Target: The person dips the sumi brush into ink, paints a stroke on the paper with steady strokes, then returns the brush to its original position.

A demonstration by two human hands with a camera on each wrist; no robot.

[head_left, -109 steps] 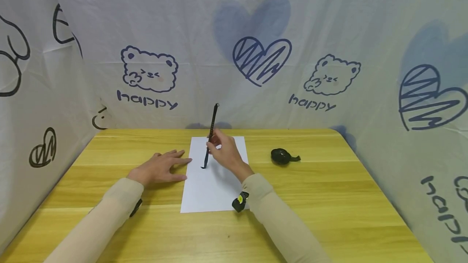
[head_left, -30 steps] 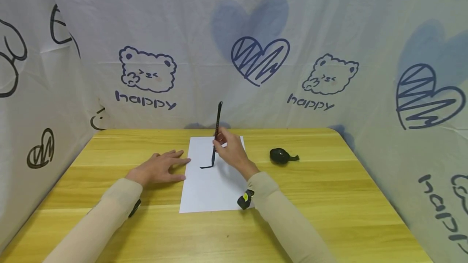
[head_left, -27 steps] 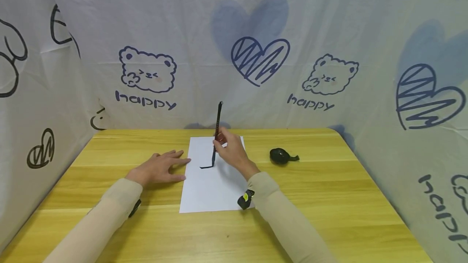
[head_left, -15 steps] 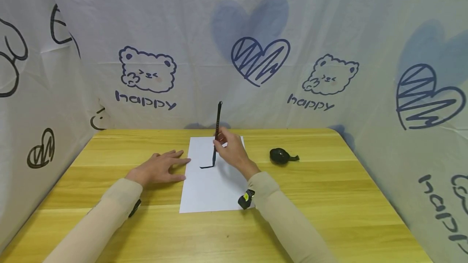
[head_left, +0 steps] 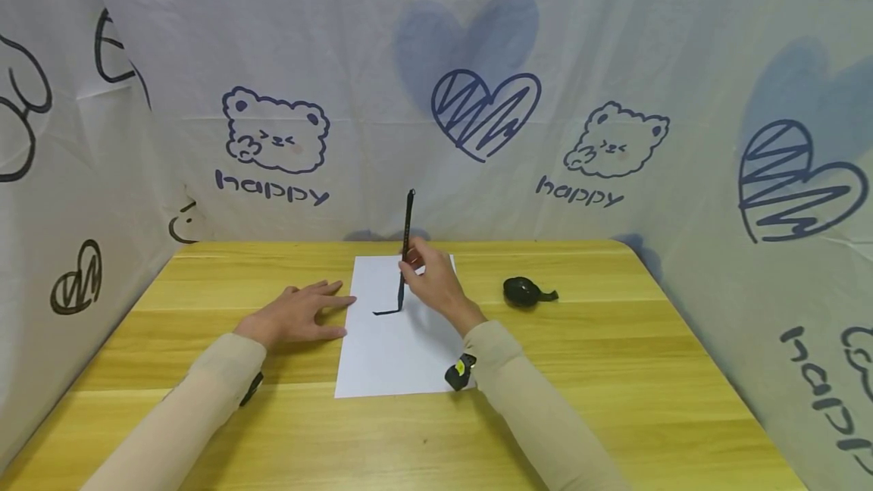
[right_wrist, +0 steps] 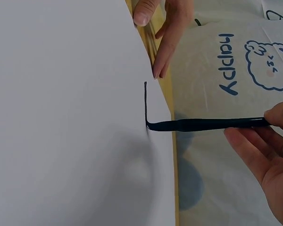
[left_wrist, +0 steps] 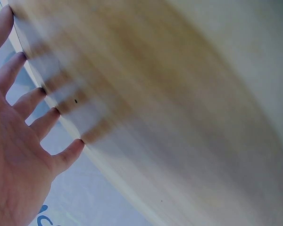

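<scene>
In the head view my right hand (head_left: 436,283) grips a dark writing brush (head_left: 408,222) by the middle of its handle, nearly upright. Its bent bristle tip touches the white sheet of paper (head_left: 382,366). A thin black ink line (head_left: 386,313) runs from the left up to that tip. The right wrist view shows thumb and fingers pinching the brush (right_wrist: 203,124). My left hand (head_left: 296,315) lies flat with fingers spread, its index fingertip and thumb at the paper's left edge. In the left wrist view the fingertips of the left hand (left_wrist: 23,150) press down on the tabletop.
A small black glossy pot with a short handle or spout (head_left: 524,292) stands right of the paper on the wooden table (head_left: 600,370). White curtains with printed hearts and bears (head_left: 382,97) close in the back and both sides.
My right hand has moved the brush rightward, and the ink mark has grown from a short dab into a line. Over the last second it creeps only slightly. My left hand stays in place.
</scene>
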